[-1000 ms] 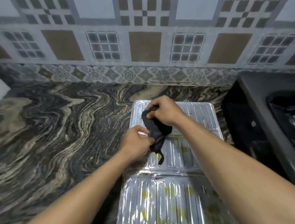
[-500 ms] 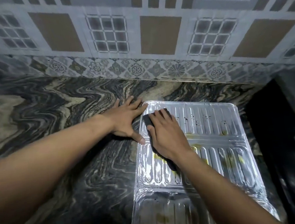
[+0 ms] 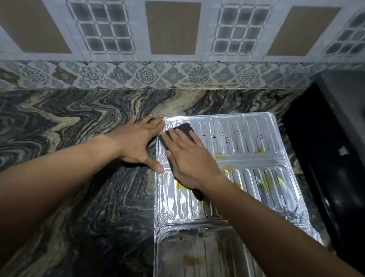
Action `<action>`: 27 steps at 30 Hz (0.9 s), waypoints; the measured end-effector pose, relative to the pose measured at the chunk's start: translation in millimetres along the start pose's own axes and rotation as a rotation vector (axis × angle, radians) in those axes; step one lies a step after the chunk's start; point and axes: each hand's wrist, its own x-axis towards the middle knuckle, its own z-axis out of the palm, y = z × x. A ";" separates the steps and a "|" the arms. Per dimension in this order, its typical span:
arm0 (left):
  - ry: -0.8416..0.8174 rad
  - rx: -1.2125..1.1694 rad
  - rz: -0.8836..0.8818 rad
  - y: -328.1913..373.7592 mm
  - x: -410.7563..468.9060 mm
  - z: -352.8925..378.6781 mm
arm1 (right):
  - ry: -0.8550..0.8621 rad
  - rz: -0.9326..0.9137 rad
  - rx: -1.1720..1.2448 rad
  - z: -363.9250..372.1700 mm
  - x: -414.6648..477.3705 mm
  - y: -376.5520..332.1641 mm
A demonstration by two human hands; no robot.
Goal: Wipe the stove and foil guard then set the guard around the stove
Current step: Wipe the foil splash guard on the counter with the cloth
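**Guard Wipe Barely Begun, Stove Yet to Be Ringed**

While the marbled countertop (image 3: 76, 190) filled most of the view, the foil guard (image 3: 245, 177) lay flat on it, unfolded in ribbed panels, and serves here as the landmark; the tiled wall (image 3: 169, 41) rose beyond the guard's far edge; the black stove (image 3: 341, 169) stood just beside the guard's right edge, only partly in view, so whether it had been wiped could not be told. The left hand (image 3: 138, 141) lay spread and flat on the counter at the guard's far left corner, thumb touching the guard's left rim, apparently bracing it; the right hand (image 3: 187, 159) lay on the guard's far panel near that same corner, fingers extended and pressing down a dark cloth (image 3: 184, 129), which showed past the fingertips and again under the wrist. Yellow stains (image 3: 268, 184) marked the middle panel to the right of the hand; dark specks (image 3: 225, 135) dotted the far panel; duller smears sat on the nearest panel. Judged from that, the wiping of the guard was at its start, with most of the foil left to clean; standing the guard around the stove was not yet done.
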 end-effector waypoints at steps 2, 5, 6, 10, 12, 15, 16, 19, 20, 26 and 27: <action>-0.027 0.006 -0.015 2.2 0.7 -2.3 | -0.033 0.043 0.004 -2.5 2.8 10.3; -0.085 0.014 -0.048 7.8 0.6 -7.6 | -0.066 0.138 0.002 -9.4 2.8 35.2; -0.105 0.020 -0.056 9.3 0.7 -9.1 | -0.072 0.171 0.017 -11.7 0.9 44.0; -0.136 0.062 -0.081 13.1 1.5 -13.8 | -0.072 0.282 0.040 -21.0 -7.7 72.9; -0.131 0.111 -0.077 20.9 0.6 -17.7 | -0.074 0.322 0.029 -24.6 -10.7 79.5; -0.134 0.169 -0.023 29.5 0.9 -18.9 | -0.061 0.344 0.017 -25.2 -12.7 80.4; -0.150 0.149 -0.018 29.2 1.0 -18.2 | -0.058 0.341 0.016 -24.6 -12.5 80.3; -0.176 0.107 -0.031 25.7 2.6 -16.6 | -0.058 0.358 0.027 -25.8 -13.8 88.5; -0.180 0.112 -0.034 25.6 2.9 -16.3 | -0.054 0.383 0.030 -27.4 -15.9 93.9; -0.188 0.120 -0.044 28.7 3.1 -18.3 | -0.013 0.578 0.019 -35.1 -37.1 128.1; -0.184 0.120 -0.045 28.5 3.3 -18.3 | 0.004 0.609 0.021 -36.3 -40.6 131.1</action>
